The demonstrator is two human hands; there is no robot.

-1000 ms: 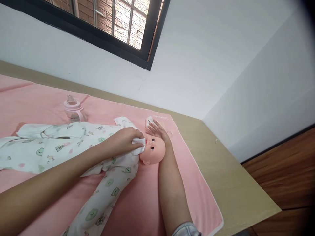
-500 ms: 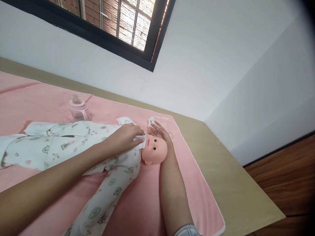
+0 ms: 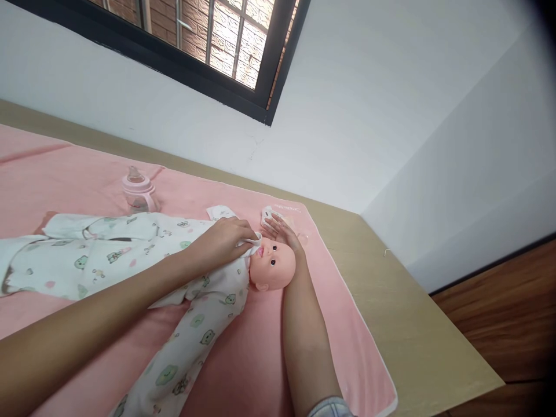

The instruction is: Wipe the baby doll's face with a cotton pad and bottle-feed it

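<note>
A baby doll point(image 3: 275, 269) lies on its back, dressed in a white outfit point(image 3: 104, 263) printed with green and pink figures. Between the thumb and fingers of my left hand point(image 3: 232, 236) is a small white cloth point(image 3: 253, 245), held against the doll's chin and mouth. My right hand point(image 3: 282, 233) rests at the far side of the doll's head, palm toward it, fingers extended and apart. Just behind those fingers is a small white printed item point(image 3: 266, 213), partly covered; I cannot make out its kind.
A pink baby bottle point(image 3: 138, 192) with a handle stands beyond the doll's legs. The pink blanket point(image 3: 256, 359) lies over a tan board surface point(image 3: 391, 313). A white wall and a dark-framed window point(image 3: 260, 104) rise behind, with brown wood panelling point(image 3: 512, 313) at right.
The cloth in my left hand has shifted slightly toward the doll's mouth, and its edge now curls upward. My right hand and the doll stay practically still.
</note>
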